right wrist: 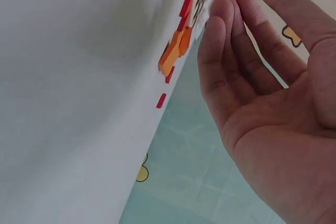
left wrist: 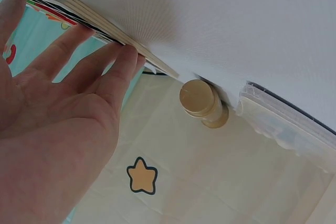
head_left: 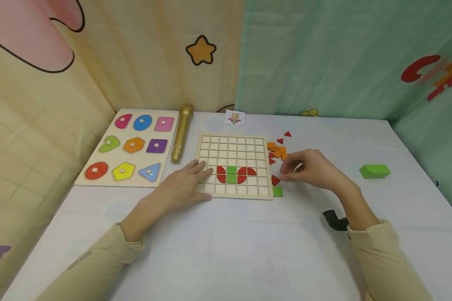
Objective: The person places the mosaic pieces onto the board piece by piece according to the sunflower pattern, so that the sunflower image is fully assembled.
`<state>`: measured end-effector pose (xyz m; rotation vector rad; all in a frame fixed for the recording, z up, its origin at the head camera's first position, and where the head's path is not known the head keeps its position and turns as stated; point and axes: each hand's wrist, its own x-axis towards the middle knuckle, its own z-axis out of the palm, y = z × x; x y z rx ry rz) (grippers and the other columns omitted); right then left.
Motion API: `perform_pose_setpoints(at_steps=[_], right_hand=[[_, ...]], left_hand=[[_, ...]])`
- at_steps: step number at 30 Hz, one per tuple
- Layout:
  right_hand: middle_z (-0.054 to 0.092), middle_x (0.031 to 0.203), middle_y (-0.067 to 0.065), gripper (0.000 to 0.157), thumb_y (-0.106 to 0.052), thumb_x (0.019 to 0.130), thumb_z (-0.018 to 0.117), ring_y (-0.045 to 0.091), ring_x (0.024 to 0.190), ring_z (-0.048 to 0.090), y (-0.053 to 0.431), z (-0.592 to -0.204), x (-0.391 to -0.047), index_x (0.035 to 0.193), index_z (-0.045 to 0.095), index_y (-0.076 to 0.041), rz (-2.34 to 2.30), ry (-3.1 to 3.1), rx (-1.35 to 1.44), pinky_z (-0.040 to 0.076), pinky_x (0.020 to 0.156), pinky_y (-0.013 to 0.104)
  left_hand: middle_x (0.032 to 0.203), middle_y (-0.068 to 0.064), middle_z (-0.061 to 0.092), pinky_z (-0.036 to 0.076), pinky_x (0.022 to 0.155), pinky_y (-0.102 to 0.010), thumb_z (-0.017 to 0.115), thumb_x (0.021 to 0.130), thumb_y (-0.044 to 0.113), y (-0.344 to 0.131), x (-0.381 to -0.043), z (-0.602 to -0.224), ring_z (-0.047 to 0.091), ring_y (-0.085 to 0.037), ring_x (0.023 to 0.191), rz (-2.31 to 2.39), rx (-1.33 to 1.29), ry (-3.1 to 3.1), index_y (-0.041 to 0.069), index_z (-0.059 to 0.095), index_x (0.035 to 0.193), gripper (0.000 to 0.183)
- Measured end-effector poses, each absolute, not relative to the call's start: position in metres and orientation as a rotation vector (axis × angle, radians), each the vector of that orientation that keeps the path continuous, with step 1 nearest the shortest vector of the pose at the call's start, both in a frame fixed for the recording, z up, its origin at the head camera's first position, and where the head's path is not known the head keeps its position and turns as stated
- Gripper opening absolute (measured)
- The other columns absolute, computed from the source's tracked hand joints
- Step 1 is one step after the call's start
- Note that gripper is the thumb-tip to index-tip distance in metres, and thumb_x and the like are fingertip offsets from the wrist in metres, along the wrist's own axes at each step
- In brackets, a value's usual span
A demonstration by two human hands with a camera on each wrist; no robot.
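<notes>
A square wooden grid board (head_left: 231,148) lies flat on the white table. Red rounded pieces (head_left: 221,174) sit in its cells on both sides of a green strip (head_left: 231,174). My left hand (head_left: 181,184) rests on the board's left edge with spread fingers; the left wrist view shows its fingertips along that edge. Just off the right side, my right hand (head_left: 314,167) hovers with loosely bent fingers, and nothing shows between them in the right wrist view. Close to its fingertips lie a red piece (head_left: 275,180), a green square (head_left: 277,192) and several orange pieces (head_left: 282,149).
To the left lie a knobbed shape puzzle (head_left: 132,159) and a gold cylinder (head_left: 181,133). A small picture card (head_left: 234,118) is behind the board. A green block (head_left: 374,171) stands at the right, and a black curved object (head_left: 335,220) lies by the right wrist.
</notes>
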<state>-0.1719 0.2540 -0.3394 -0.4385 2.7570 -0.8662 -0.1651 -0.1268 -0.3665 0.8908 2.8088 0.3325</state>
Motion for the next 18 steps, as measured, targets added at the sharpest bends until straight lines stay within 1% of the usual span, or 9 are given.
perform_pose_setpoints(at_steps=[5, 12, 18], right_hand=[[0.073, 0.089, -0.002, 0.016, -0.022, 0.085, 0.09, 0.02, 0.085, 0.066, 0.256, -0.347, -0.168, 0.094, 0.078, -0.018, -0.915, 2.656, -0.501, 0.059, 0.076, 0.027], [0.073, 0.094, 0.0, 0.022, -0.018, 0.082, 0.092, 0.019, 0.086, 0.067, 0.251, -0.357, -0.167, 0.098, 0.077, -0.014, -0.952, 2.542, -0.594, 0.061, 0.081, 0.028], [0.075, 0.096, -0.002, 0.026, -0.021, 0.08, 0.094, 0.019, 0.087, 0.067, 0.259, -0.366, -0.166, 0.1, 0.077, -0.017, -0.976, 2.525, -0.578, 0.06, 0.08, 0.026]], left_hand=[[0.169, -0.018, 0.036, 0.036, 0.124, -0.059, 0.078, 0.094, 0.046, -0.127, -0.165, -0.366, 0.028, -0.043, 0.159, 0.334, 0.869, 2.805, 0.011, 0.048, 0.159, 0.08], [0.169, -0.018, 0.036, 0.037, 0.123, -0.06, 0.078, 0.094, 0.047, -0.127, -0.165, -0.369, 0.028, -0.043, 0.159, 0.336, 0.876, 2.801, 0.012, 0.049, 0.159, 0.08], [0.17, -0.017, 0.035, 0.036, 0.124, -0.059, 0.077, 0.094, 0.048, -0.128, -0.166, -0.367, 0.028, -0.042, 0.159, 0.339, 0.869, 2.804, 0.012, 0.048, 0.159, 0.08]])
